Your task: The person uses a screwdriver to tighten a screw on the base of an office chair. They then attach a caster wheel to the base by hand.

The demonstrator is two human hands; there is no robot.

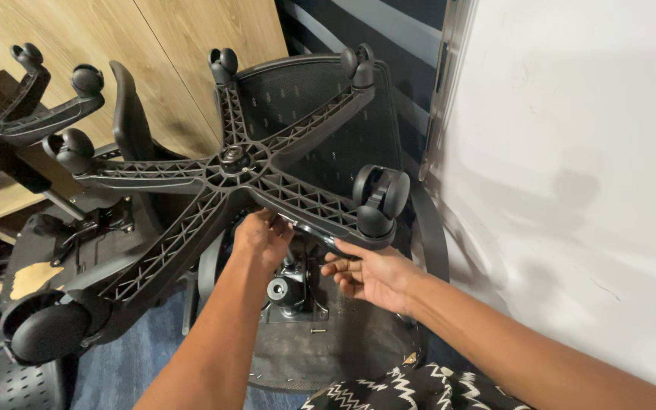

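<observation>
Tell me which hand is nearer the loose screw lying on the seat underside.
Right. The right hand is just above and right of the screw; the left hand is higher, under the star base.

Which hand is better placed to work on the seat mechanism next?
Likely the left hand: it is already under the star base, above the mechanism. The right hand holds a dark tool.

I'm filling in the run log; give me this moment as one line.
left hand: under star base hub | right hand: fingers on black lever | chair upturned, seat mechanism exposed | loose screw on seat underside
</observation>
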